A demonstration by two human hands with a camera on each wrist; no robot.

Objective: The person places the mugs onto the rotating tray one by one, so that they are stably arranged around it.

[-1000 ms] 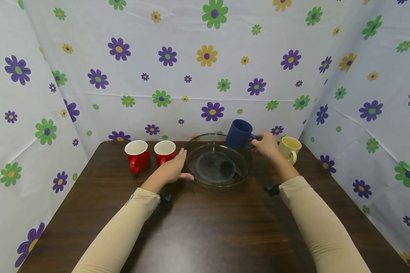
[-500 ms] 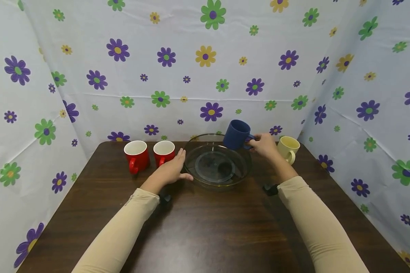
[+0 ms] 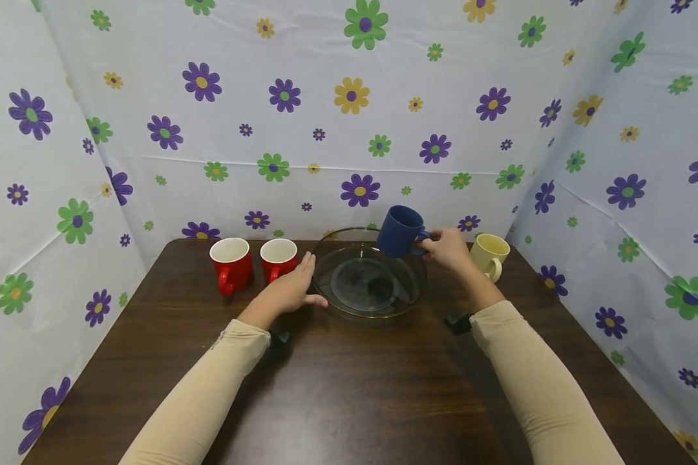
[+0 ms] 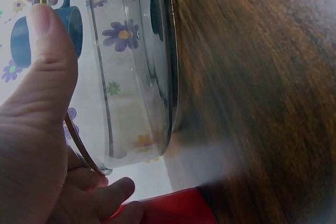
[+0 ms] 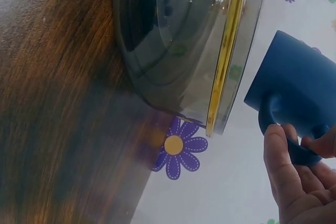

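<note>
In the head view my right hand (image 3: 449,250) grips the handle of a blue mug (image 3: 400,231). The mug hangs above the right back part of a clear glass bowl (image 3: 368,316), leaning a little to the left. From the right wrist, the mug (image 5: 302,85) is seen clear of the bowl's rim (image 5: 226,61), with fingers and thumb around its handle. My left hand (image 3: 287,289) rests against the bowl's left side, fingers straight and thumb spread along the near rim. In the left wrist view its fingertips (image 4: 123,187) lie by the rim, close to a red mug (image 4: 173,206).
Two red mugs with white insides stand left of the bowl, the outer mug (image 3: 232,265) and the nearer mug (image 3: 278,258). A pale yellow mug (image 3: 491,253) is at the right, behind my right wrist. Flowered cloth (image 3: 326,77) walls the brown table (image 3: 360,387).
The blue mug has shifted slightly left and down over the bowl and tips a bit more, carried by my right hand. My left hand stays at the bowl.
</note>
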